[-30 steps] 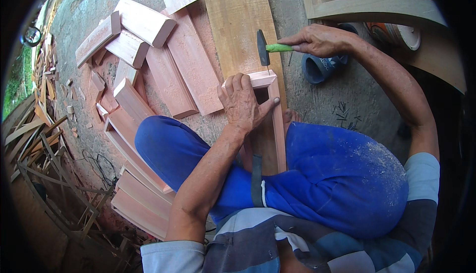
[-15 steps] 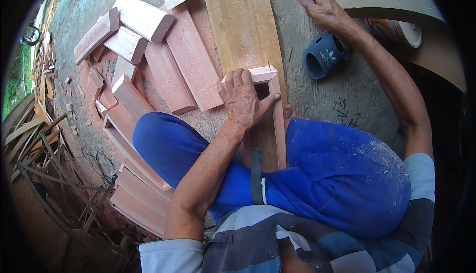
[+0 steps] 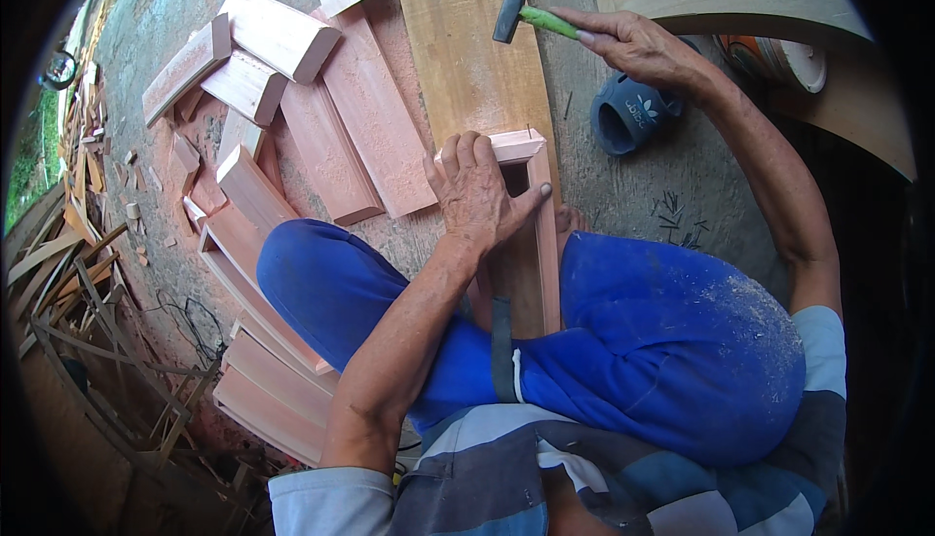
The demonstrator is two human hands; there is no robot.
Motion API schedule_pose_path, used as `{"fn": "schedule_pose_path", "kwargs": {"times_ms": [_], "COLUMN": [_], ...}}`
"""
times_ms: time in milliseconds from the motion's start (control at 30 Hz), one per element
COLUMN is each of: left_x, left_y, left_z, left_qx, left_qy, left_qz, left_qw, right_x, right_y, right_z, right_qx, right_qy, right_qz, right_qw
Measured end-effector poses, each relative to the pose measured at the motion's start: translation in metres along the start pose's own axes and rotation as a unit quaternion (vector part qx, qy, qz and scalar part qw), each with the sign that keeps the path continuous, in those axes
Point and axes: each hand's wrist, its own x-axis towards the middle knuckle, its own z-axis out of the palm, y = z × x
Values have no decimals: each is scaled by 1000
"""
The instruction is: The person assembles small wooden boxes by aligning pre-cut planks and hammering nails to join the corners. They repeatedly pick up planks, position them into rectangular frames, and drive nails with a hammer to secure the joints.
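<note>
Pinkish wooden frame (image 3: pixel 548 254) (mitred) — left hand (image 3: pixel 477 195) around its end, right hand (image 3: pixel 645 47) around hammer (image 3: pixel 535 17).

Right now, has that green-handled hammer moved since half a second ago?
Yes. The green-handled hammer in the right hand has come down in the picture, nearer the pink wooden frame, which has stayed nearly still.
</note>
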Motion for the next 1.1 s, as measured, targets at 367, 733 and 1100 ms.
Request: {"fn": "schedule_pose_path", "kwargs": {"times_ms": [367, 733, 1100], "left_x": [4, 4, 4], "left_y": [19, 17, 19], "left_z": [1, 0, -2], "left_qx": [36, 40, 31], "left_qy": [14, 1, -26], "left_qz": [-29, -31, -40], "left_qw": [999, 999, 998], "right_x": [5, 19, 21], "right_y": [41, 31, 32], "right_z": [27, -18, -26], "right_qx": [-75, -90, 20], "right_qy": [-66, -95, 134], "right_qz": [-151, -142, -58], "right_qw": [984, 981, 989]}}
